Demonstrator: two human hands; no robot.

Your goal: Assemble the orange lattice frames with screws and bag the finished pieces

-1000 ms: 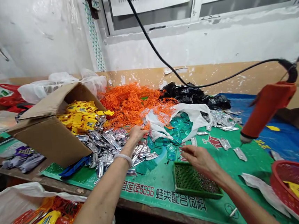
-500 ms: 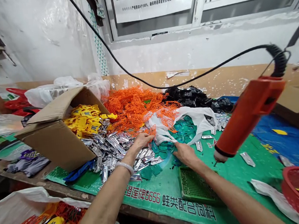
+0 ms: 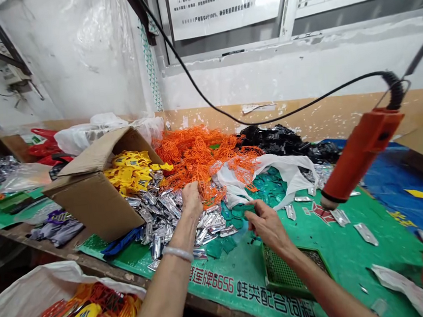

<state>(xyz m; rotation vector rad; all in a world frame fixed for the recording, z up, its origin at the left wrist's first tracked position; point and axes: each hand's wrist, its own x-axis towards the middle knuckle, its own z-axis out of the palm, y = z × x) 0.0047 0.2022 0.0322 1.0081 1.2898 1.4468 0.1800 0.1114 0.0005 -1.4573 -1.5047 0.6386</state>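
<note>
small workshop, orange power screwdriver (image 3: pixel 363 155) hanging by its cord, worktable (image 3: pixel 347 245) heaped with loose plastic parts (image 3: pixel 196 155)

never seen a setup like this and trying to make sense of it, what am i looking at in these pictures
All come from one camera on a person's head, looking forward and down at two bare hands. The left hand is at the orange pile; its grip is unclear. The right hand pinches a green piece. On the table lie silver pieces, a box with yellow parts and a green tray. A red power tool hangs at right.
</note>
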